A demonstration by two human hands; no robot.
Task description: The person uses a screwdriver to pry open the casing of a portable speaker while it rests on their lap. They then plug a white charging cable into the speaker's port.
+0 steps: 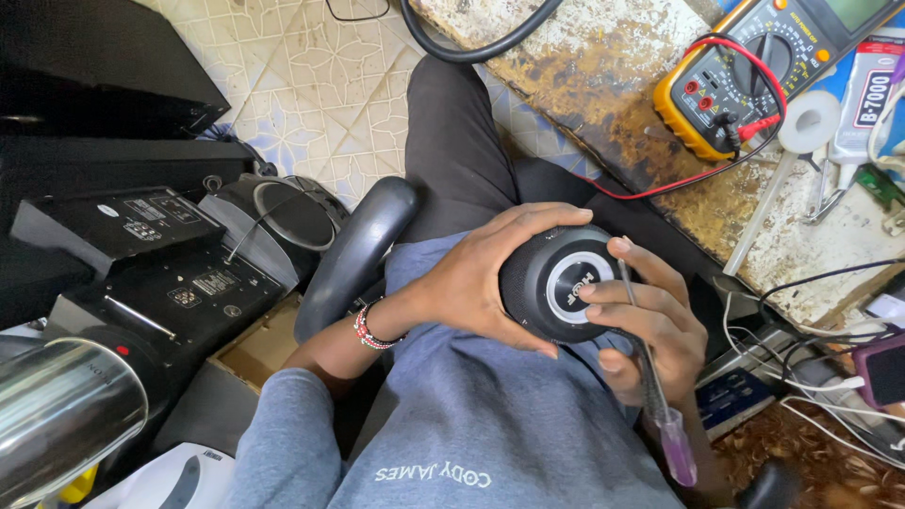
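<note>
Head view looks down at our lap, where our left hand (471,283) wraps around the side of a small round black speaker (556,283), fingers curled over its top edge and thumb under it, so the body is clamped firmly and its flat end with the silver ring faces up toward us. Our right hand (650,320) closes in from the other side: its fingertips (594,290) press on the ringed face while the same hand pinches the thin metal shaft of a screwdriver (650,377) against the palm, the clear purple handle hanging down past the wrist — parked there, it seems, so the fingers stay free for the speaker. Just behind the left hand's grip a dark armrest (353,254) curves away, and a beaded bracelet (370,330) sits on that wrist. Beyond the right hand, well apart from the speaker, a worn workbench (603,85) carries a yellow multimeter (754,66) with red and black leads. Further left of the grip — stacked black audio units (160,273) on the floor.
</note>
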